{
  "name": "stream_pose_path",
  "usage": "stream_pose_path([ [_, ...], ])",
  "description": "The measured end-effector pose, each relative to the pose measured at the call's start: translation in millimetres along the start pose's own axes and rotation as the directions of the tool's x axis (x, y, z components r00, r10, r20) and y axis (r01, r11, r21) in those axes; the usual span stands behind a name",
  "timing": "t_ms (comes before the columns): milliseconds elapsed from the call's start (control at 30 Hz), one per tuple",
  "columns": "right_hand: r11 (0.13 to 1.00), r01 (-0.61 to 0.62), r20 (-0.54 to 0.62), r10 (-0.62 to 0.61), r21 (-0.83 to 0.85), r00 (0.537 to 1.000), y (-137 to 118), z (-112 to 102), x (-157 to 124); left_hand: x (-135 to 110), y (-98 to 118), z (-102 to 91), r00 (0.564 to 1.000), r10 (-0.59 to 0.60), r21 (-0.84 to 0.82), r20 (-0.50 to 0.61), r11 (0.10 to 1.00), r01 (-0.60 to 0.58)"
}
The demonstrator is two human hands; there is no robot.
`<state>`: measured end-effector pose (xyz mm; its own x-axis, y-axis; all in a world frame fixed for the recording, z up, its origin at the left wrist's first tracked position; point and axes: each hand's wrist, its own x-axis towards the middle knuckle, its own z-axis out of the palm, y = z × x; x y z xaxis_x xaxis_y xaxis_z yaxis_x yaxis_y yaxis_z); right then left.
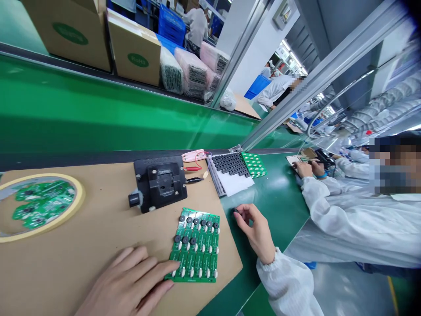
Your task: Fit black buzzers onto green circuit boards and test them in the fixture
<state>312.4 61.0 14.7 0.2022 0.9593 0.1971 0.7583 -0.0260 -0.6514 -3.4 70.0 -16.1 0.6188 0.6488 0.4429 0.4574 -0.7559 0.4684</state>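
Note:
A green circuit board panel (196,245) lies on a brown cardboard sheet (98,228), with several small black round parts seated in its upper rows. My left hand (131,285) rests flat on the cardboard, fingers stretched out, its fingertips touching the panel's lower left corner. My right hand (255,230), in a white sleeve, hovers over the green bench to the panel's right, thumb and fingers pinched on a small dark part. A white tray (230,173) holding many black round parts sits beyond it.
A black fixture (159,183) stands behind the panel, with clip leads (194,169) beside it. A tape ring (41,206) encircles loose green boards at left. A co-worker in white (355,219) sits at right. Cardboard boxes (131,48) line the conveyor's far side.

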Motion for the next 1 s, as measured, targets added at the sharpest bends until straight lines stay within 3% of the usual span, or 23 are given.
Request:
stream_pose_path([
  [100, 0.985, 0.011, 0.044, -0.018, 0.173, 0.999, -42.3, 15.7, -19.9, 11.5, 11.2, -10.7, 0.997, -0.071, -0.072, -0.023, 0.995, 0.069],
  [200, 0.948, 0.117, 0.089, -0.15, 0.296, 0.985, -87.3, 41.5, -43.9, 15.9, 20.0, -18.4, 0.985, -0.173, -0.178, -0.016, 0.97, 0.167],
  [333, 0.913, 0.229, 0.129, -0.286, 0.339, 0.95, -120.8, 67.7, -57.2, 13.8, 25.3, -23.2, 0.939, -0.344, -0.344, -0.002, 0.882, 0.322],
  [467, 0.911, 0.219, 0.167, -0.291, 0.35, 0.942, -124.9, 69.2, -54.0, 13.5, 27.2, -26.4, 0.873, -0.481, -0.448, 0.083, 0.764, 0.463],
  [667, 0.885, 0.039, 0.269, -0.183, 0.465, 0.946, -119.6, 63.3, -53.9, 18.1, 30.1, -28.4, 0.819, -0.554, -0.528, 0.148, 0.656, 0.539],
  [867, 0.892, -0.066, 0.199, -0.027, 0.446, 0.98, -125.8, 69.6, -57.9, 18.9, 31.9, -26.0, 0.812, -0.58, -0.581, 0.073, 0.637, 0.507],
  [1000, 0.85, -0.164, 0.196, 0.073, 0.501, 0.978, -135.1, 74.8, -57.9, 13.7, 31.7, -26.3, 0.813, -0.581, -0.551, -0.041, 0.692, 0.467],
])
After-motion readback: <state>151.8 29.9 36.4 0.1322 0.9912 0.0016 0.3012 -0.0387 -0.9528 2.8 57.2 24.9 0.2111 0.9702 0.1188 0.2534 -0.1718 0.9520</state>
